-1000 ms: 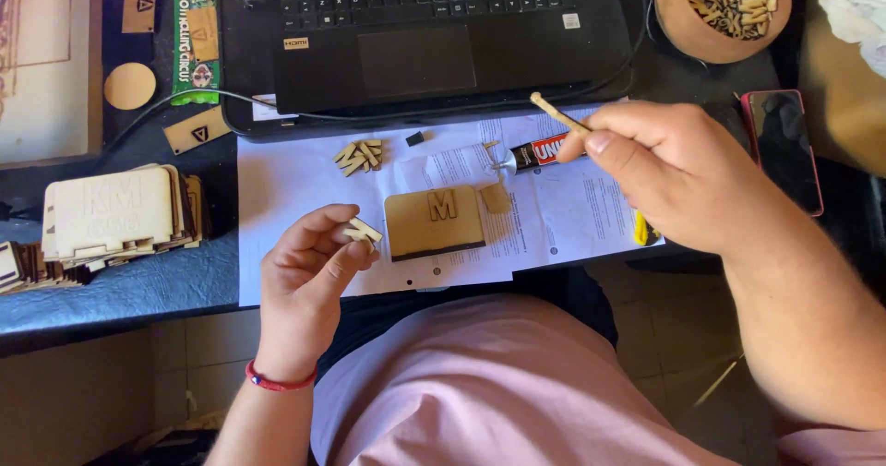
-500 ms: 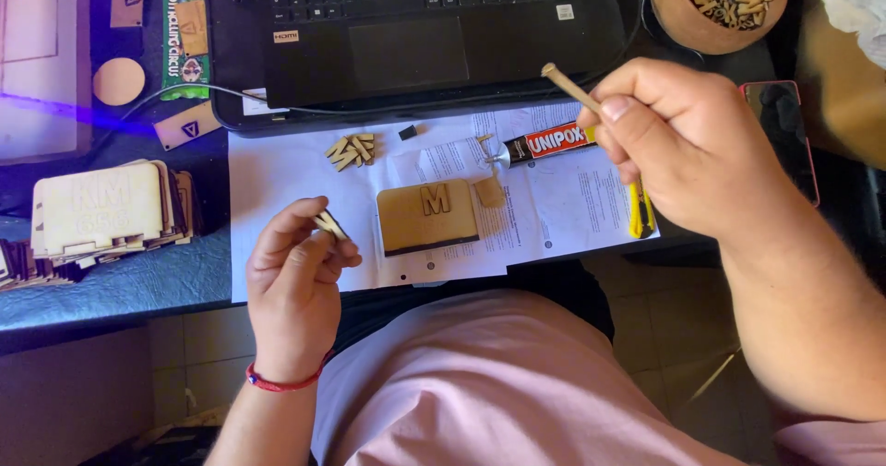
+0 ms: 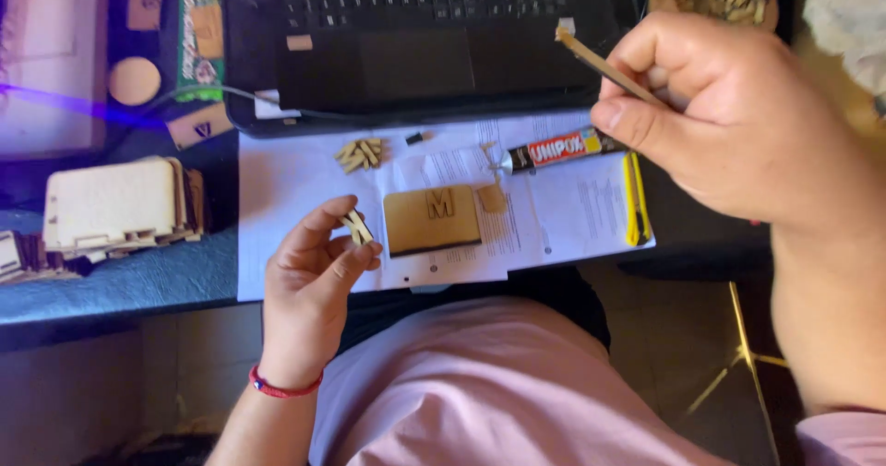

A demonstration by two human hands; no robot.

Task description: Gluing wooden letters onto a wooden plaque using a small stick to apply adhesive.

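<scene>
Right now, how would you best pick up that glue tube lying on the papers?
Grip the glue tube across its middle, probably from above with thumb and finger on its long sides. It lies flat on the papers, nozzle pointing left, with bare paper along both sides.

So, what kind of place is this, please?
Probably a hobby craft desk at home or in a small workshop. A laptop shares the table with a glue tube, a small wooden plaque and a laser-cut wooden box.

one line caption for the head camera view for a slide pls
Left hand pinches a small wooden letter; right hand holds a thin stick.
</scene>
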